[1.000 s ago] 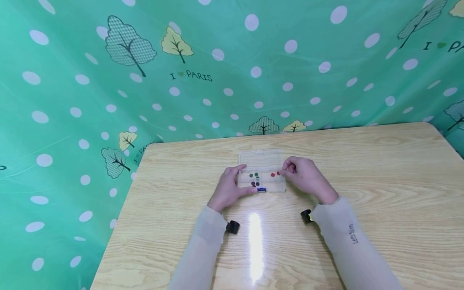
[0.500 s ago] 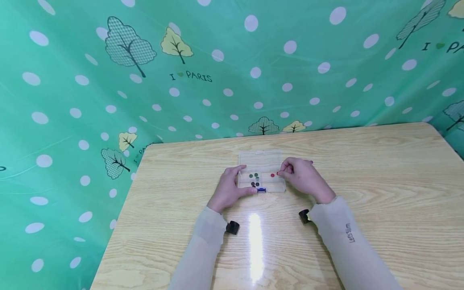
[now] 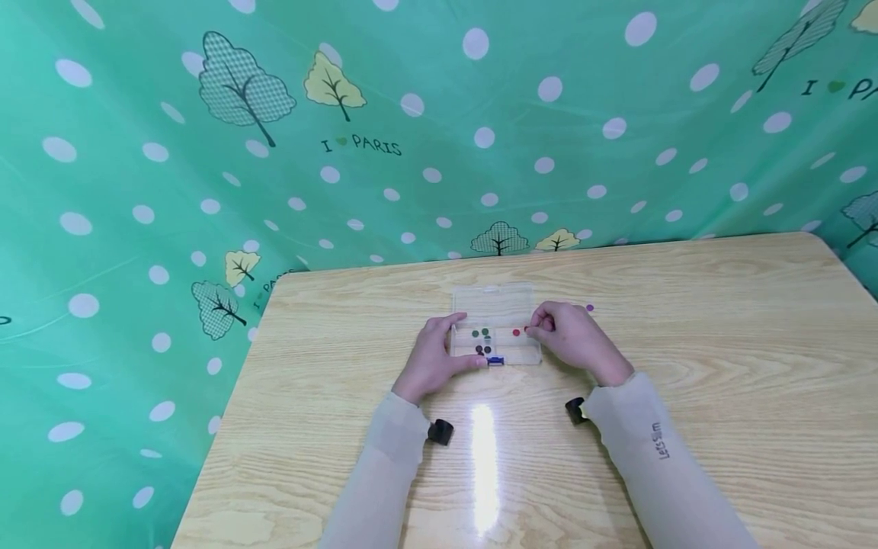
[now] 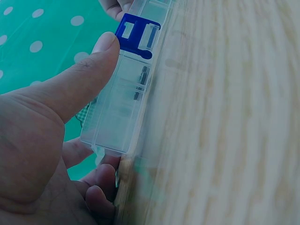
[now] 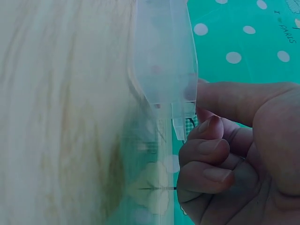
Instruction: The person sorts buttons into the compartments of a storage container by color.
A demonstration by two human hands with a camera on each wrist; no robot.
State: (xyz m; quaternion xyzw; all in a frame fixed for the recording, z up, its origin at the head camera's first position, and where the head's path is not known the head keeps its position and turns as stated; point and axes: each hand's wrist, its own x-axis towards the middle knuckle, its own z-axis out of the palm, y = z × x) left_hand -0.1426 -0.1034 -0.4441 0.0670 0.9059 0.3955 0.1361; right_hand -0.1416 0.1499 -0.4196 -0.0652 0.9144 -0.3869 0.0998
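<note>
A clear plastic compartment box [image 3: 517, 354] lies on the table with its clear lid [image 3: 490, 301] folded back. My left hand [image 3: 434, 358] grips the box's left side, the thumb at the blue latch [image 4: 133, 35] and the fingers round the end wall. Green discs [image 3: 485, 332] are in the back left compartment, dark discs [image 3: 488, 349] in the front left one. One red disc [image 3: 516, 332] rests in the back right compartment. Beside it, my right hand [image 3: 576, 335] pinches another red disc [image 3: 527, 329] over the right edge; in the right wrist view the box wall [image 5: 164, 51] hides the fingertips.
A purple disc [image 3: 590, 308] lies on the wooden table [image 3: 329, 358] just behind my right hand. The table's back edge meets a green curtain [image 3: 439, 152] with white dots. Black wrist cameras [image 3: 441, 431] hang below both wrists.
My right hand has shifted slightly left with the red disc, and the purple disc behind it has come into view. The left hand and box stay put.
</note>
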